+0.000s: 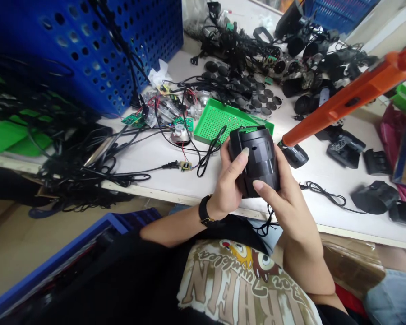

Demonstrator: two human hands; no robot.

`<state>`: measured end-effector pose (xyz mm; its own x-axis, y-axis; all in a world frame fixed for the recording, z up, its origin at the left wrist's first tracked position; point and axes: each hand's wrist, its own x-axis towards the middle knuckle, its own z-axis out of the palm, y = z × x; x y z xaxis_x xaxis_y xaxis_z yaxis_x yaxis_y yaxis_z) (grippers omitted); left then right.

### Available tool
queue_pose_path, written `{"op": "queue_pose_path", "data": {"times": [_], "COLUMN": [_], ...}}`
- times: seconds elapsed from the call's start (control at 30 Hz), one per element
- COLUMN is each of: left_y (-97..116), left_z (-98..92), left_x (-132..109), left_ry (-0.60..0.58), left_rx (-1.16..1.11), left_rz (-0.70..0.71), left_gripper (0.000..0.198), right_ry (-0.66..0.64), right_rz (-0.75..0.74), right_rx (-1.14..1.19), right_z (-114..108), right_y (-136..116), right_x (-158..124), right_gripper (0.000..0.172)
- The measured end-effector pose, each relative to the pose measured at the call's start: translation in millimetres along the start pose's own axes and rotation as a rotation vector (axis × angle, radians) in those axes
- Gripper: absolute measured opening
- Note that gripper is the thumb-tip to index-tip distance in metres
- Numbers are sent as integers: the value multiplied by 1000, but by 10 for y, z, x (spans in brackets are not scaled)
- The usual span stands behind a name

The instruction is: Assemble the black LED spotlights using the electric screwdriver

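Note:
Both hands hold a black cylindrical plastic housing point(259, 160) just above the near edge of the white table point(162, 158). My left hand point(228, 185), with a black watch on the wrist, wraps around its left side, thumb lying on top. My right hand point(282, 196) cups its right and lower side, thumb pressed on the front. A thin black wire hangs from under the housing toward my lap.
A green perforated tray point(219, 118) lies just behind the housing. An orange electric screwdriver point(345, 101) hangs at right. Circuit boards and wires point(162, 113) sit at left centre, several black housings point(374, 197) at right, and a blue perforated crate point(98, 49) at back left.

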<state>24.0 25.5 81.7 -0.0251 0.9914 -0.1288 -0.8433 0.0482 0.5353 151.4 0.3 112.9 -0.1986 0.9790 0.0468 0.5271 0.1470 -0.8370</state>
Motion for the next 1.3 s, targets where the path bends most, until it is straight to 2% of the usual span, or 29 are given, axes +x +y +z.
{"op": "queue_pose_path", "data": {"times": [0.13, 0.27, 0.33, 0.47, 0.53, 0.6, 0.7, 0.83, 0.9, 0.97, 1.03, 1.17, 1.23, 1.3], "left_y": [-21, 5, 23, 70, 101, 129, 148, 133, 121, 105, 83, 34, 22, 17], "left_z": [-7, -14, -24, -51, -71, -100, -150, -180, -173, -168, -179, -262, -311, -354], "left_x": [-12, -22, -21, 27, 79, 138, 204, 226, 214, 180, 110, -123, -234, -303], "left_ry": [4, -44, -55, -2, 34, 59, 80, 104, 107, 103, 83, -42, -135, -205], "left_rx": [40, 139, 177, 177, 159, 144, 129, 113, 126, 161, 216, 390, 492, 573], "left_rz": [19, -43, -60, -52, -71, -110, -169, -198, -190, -179, -149, -62, -45, -32], "left_gripper": [49, 85, 92, 73, 58, 46, 36, 28, 27, 31, 41, 74, 86, 88], "right_ry": [-3, 4, -17, -92, -75, -11, 105, 235, 249, 209, 139, 94, 105, 97], "right_rz": [-40, -91, -111, -149, -143, -130, -132, -120, -112, -89, -31, 81, 53, 9], "right_rx": [-73, -183, -203, -117, -24, 32, -16, -106, -123, -73, 75, 404, 451, 439], "right_z": [21, 61, 62, 34, 44, 90, 204, 315, 322, 301, 265, 192, 165, 143], "right_y": [-22, -2, 18, 97, 153, 204, 245, 237, 220, 204, 200, 227, 238, 241], "right_x": [-6, -31, -40, -61, -89, -128, -183, -204, -202, -199, -189, -128, -90, -59], "right_gripper": [83, 95, 100, 103, 100, 96, 88, 77, 71, 70, 73, 73, 72, 71]}}
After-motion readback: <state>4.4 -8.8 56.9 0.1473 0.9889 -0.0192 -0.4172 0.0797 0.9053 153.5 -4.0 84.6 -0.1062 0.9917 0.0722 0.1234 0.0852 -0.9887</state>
